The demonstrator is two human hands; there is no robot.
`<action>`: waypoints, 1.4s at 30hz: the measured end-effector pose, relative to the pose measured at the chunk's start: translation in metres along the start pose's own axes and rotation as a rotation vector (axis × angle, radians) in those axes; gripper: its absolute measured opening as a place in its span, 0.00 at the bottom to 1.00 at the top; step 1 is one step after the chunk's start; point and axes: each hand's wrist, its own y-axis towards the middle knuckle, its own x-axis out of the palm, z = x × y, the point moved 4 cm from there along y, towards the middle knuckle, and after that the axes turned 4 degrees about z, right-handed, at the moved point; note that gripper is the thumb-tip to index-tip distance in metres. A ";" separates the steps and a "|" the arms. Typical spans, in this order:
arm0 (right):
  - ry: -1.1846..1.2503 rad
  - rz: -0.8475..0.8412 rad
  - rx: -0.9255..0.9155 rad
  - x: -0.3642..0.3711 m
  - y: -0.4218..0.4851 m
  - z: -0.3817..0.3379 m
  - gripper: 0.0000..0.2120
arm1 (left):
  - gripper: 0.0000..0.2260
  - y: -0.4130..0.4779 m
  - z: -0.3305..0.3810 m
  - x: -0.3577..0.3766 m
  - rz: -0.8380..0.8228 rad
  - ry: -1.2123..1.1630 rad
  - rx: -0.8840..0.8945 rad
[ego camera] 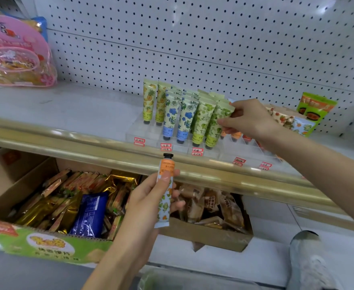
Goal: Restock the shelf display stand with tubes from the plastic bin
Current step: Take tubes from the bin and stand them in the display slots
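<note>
Gripping an orange-labelled tube between thumb and curled fingers, the left hand is holding it cap-up in front of the gold shelf rail, below the display stand. The right hand is reaching over the rail and pinching the top edge of a green leaf-print tube that is standing cap-down in the stand's front row.

White pegboard is backing the grey shelf. Under the rail, a green-fronted cardboard box is holding gold and blue snack packets, and a plain brown box beside it is holding wrapped brown packets. A pink see-through bag is sitting at the shelf's far left. A grey shoe is showing at the lower right.

The clear stepped stand is sitting on the shelf near the middle, carrying yellow pineapple tubes at its left, blue flower tubes next, then the green ones. A green snack packet is leaning at the right. Red-edged price labels are lining the stand's front.
</note>
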 end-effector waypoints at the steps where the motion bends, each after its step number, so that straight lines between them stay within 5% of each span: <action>1: 0.002 -0.001 0.005 0.000 0.001 0.000 0.16 | 0.13 0.000 0.002 0.000 0.001 0.028 0.008; 5: 0.011 -0.029 0.032 0.001 0.003 0.001 0.07 | 0.14 -0.003 0.004 0.001 -0.009 0.080 0.004; 13: 0.043 -0.060 0.022 -0.003 0.003 0.005 0.07 | 0.18 0.000 0.010 0.010 -0.012 -0.005 0.061; 18: 0.092 0.068 -0.021 -0.033 -0.024 0.001 0.05 | 0.17 0.004 0.009 0.016 0.046 -0.126 0.114; 21: 0.032 -0.093 -0.089 -0.029 -0.066 -0.004 0.03 | 0.13 0.006 0.008 0.023 0.050 -0.194 0.129; 24: 0.232 -0.329 0.124 -0.013 -0.099 0.008 0.11 | 0.13 0.007 0.005 0.034 0.026 -0.252 0.093; 28: 0.621 -0.344 0.335 -0.006 -0.113 0.023 0.12 | 0.14 0.009 0.000 0.054 -0.008 -0.215 0.092; 32: 0.672 -0.226 0.293 -0.027 -0.101 0.025 0.06 | 0.10 0.015 0.005 0.067 0.012 0.358 0.377; 36: 0.245 -0.014 -0.049 -0.078 -0.071 0.003 0.03 | 0.16 0.018 0.018 0.072 -0.016 1.188 0.944; 42: -0.256 0.172 -0.213 -0.091 -0.011 0.006 0.05 | 0.32 0.042 -0.002 0.052 -0.105 1.742 0.898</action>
